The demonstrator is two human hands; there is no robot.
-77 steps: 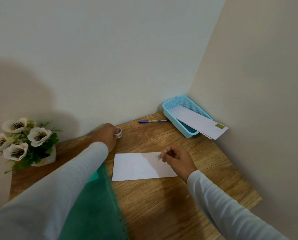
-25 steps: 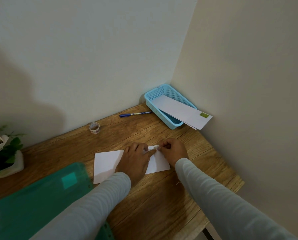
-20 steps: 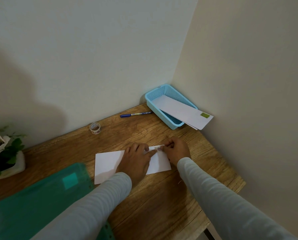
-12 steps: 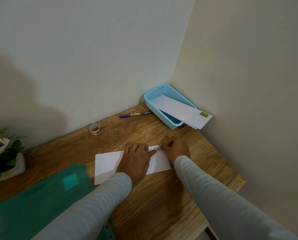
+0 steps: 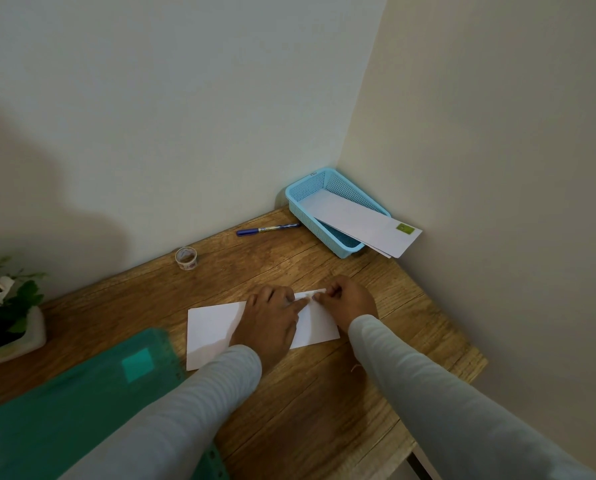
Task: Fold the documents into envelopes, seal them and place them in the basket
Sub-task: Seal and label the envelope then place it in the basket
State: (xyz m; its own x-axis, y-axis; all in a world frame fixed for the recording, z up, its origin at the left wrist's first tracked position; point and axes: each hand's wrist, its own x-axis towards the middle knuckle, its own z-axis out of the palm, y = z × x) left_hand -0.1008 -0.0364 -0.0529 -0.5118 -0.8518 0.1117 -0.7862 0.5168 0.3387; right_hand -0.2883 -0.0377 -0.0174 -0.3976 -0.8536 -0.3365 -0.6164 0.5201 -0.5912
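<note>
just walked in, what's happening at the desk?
A person is sealing a white envelope on the desk. The left hand lies flat on it, pressing it down. The right hand has curled fingers at its top edge, apparently pinching a tape strip. The tape roll and pen lie behind, untouched. The basket already holds finished envelopes.

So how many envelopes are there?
3: one envelope under the left hand and right hand; in the blue basket a top envelope and, barely showing, a lower envelope. More may hide.
</note>
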